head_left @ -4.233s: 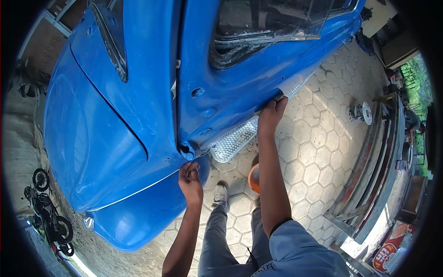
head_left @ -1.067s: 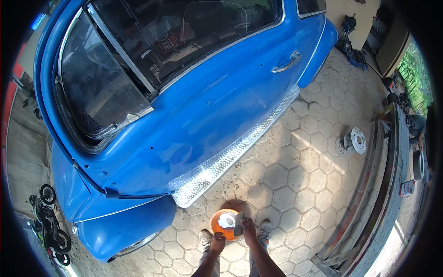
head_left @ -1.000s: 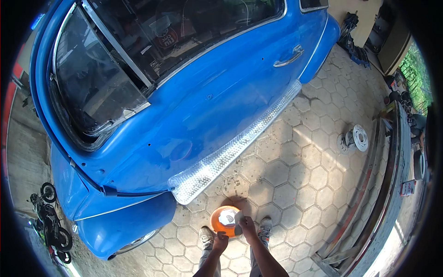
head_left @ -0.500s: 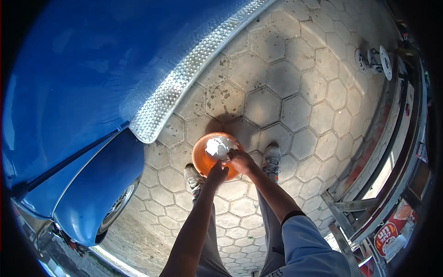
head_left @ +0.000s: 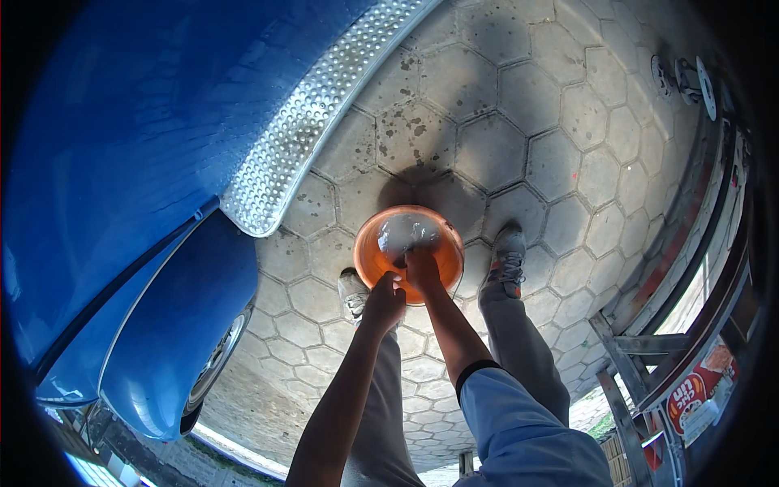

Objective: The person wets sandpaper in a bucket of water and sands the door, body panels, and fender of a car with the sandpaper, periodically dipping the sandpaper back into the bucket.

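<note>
orange basin: set on the hexagonal pavers, between the two shoes and slightly ahead (head_left: 367, 253); bright reflections seen on the liquid-looking surface inside.
right hand: lowered into the basin past the near rim (head_left: 420, 269); fingers pointed down, mostly hidden; whether anything is grasped cannot be told.
left hand: held at the near-left rim of the basin (head_left: 385, 302); fingers curled, thumb side turned toward the right hand; contact with rim unclear, grasp cannot be told.
hands, relation: kept close together, right one farther in.
shoes: left shoe placed just beside the basin (head_left: 354, 294), right shoe planted a little apart from it (head_left: 507, 261).
clothing: light blue sleeve with dark cuff worn on the right arm (head_left: 495, 398); grey trousers seen on both legs (head_left: 523, 341).
blue car: upper left filled by it (head_left: 105, 138); dimpled silver running board (head_left: 280, 142) and front wheel (head_left: 213, 361) shown.
hexagonal pavers: marked by dark spots near the running board (head_left: 491, 150).
right side: slatted frame (head_left: 653, 345), red printed panel (head_left: 702, 398), pale metal disc (head_left: 705, 88).
</note>
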